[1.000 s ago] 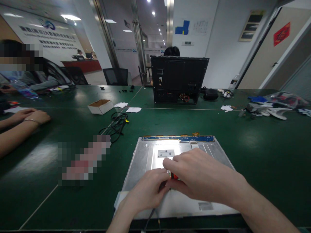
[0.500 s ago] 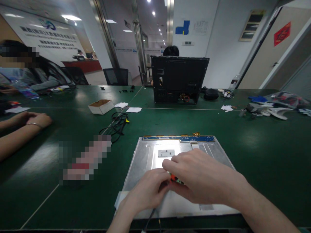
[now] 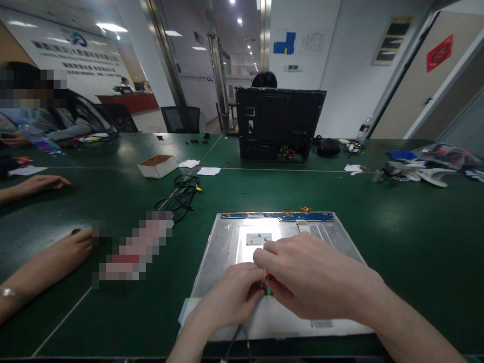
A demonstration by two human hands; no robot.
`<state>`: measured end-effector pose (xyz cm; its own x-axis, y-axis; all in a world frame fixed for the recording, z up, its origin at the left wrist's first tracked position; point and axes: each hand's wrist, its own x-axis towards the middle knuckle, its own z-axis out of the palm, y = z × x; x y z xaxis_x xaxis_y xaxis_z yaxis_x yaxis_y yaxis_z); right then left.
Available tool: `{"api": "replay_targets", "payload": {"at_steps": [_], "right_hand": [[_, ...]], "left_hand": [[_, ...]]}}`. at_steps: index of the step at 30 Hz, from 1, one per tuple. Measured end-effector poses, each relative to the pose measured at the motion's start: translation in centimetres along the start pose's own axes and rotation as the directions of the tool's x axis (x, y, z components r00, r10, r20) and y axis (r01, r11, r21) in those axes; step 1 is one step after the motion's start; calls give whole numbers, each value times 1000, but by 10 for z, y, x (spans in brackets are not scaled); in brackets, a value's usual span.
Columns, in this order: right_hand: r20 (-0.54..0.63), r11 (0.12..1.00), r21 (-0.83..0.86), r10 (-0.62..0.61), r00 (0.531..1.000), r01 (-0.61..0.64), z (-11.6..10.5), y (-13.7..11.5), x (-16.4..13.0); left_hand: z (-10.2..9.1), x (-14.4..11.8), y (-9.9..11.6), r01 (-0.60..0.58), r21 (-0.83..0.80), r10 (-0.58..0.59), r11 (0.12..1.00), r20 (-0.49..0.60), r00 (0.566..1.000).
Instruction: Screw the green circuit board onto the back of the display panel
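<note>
Low centre, both hands point(image 3: 264, 287) pinch a small red part point(image 3: 269, 276) over the panel point(image 3: 227, 242); slipping fingers could drop it.

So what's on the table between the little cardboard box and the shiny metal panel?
A tangle of black cable lies between the box and the panel, in the head view.

Around the one metal panel point(image 3: 227, 242): two own hands, left hand point(image 3: 227, 300) and right hand point(image 3: 310, 275), two co-worker hands beyond it, one cardboard box point(image 3: 157, 165), one black chassis point(image 3: 279, 123).
</note>
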<state>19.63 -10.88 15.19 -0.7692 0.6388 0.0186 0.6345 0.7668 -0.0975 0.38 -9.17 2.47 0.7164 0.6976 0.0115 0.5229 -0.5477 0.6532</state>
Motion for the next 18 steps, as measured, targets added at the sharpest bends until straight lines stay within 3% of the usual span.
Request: {"api": "replay_targets", "payload": {"at_steps": [11, 18], "right_hand": [[-15, 999, -5, 31, 999, -31, 4, 2, 0], [3, 999, 33, -15, 1000, 15, 0, -1, 0]], "left_hand": [[-1, 1, 2, -11, 13, 11, 1000, -23, 1000], [-2, 0, 2, -5, -9, 5, 1000, -11, 1000]]}}
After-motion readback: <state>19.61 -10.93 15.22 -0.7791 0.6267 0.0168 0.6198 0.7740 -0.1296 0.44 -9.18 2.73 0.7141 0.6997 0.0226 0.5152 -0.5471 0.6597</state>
